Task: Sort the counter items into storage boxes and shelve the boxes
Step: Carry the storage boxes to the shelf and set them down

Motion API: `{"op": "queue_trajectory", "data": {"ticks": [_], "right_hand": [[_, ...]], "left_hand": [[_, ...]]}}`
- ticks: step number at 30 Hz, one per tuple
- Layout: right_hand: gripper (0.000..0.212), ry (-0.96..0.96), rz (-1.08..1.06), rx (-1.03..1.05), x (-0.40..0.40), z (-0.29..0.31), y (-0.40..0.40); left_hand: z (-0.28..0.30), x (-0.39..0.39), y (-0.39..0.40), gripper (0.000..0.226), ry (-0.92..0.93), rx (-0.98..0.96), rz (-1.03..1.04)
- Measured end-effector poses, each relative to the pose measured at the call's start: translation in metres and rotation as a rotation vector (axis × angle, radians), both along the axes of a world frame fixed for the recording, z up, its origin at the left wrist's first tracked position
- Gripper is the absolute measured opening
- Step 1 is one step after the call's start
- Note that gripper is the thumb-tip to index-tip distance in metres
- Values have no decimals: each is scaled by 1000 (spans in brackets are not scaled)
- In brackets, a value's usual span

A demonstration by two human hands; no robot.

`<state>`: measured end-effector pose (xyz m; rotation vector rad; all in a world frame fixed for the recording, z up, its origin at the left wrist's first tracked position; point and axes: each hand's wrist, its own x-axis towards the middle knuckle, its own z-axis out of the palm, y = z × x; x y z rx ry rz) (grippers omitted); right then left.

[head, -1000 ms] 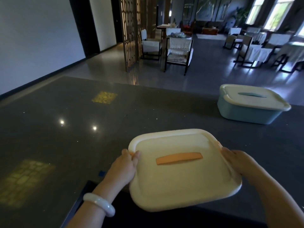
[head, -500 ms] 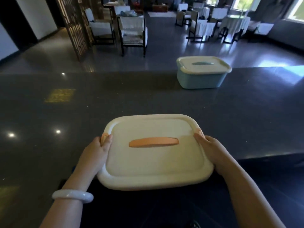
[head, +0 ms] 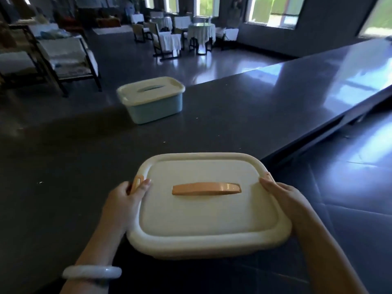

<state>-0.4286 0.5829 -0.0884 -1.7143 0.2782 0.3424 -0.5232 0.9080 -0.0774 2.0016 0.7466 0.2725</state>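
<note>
A cream-lidded storage box [head: 209, 211] with an orange handle and orange side clips is held in front of me above the near edge of the dark counter [head: 63, 166]. My left hand [head: 125, 200] grips its left side at the clip, thumb on the lid. My right hand [head: 284, 196] grips its right side the same way. A second box [head: 151, 99], blue with a cream lid, stands farther back on the counter, apart from both hands.
The counter runs off to the right in a long glossy strip [head: 318, 81], with a tiled floor [head: 360, 177] below on the right. Beyond the counter stand dark-framed chairs [head: 63, 58] and cloth-covered tables [head: 199, 32] under bright windows.
The view has swung to the right, so the blue box now appears at the upper left. The cream box has come back over the counter's near edge, still held by both hands.
</note>
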Motion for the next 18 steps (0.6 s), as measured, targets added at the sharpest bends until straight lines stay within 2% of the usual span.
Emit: {"op": "queue_trajectory", "data": {"ticks": [3,9,18], "right_hand": [[39,-34,-142,-24,22,8,-79],[30,-137,-403,-7,52,24,-230],[38,-151,-637,-94,70,25,-376]], "left_hand": [[8,62,-70,43,-46,-30,-104],[14,167,-220,43,-120,-128,-335],[18,296,-389,45,-133,-301,-690]]}}
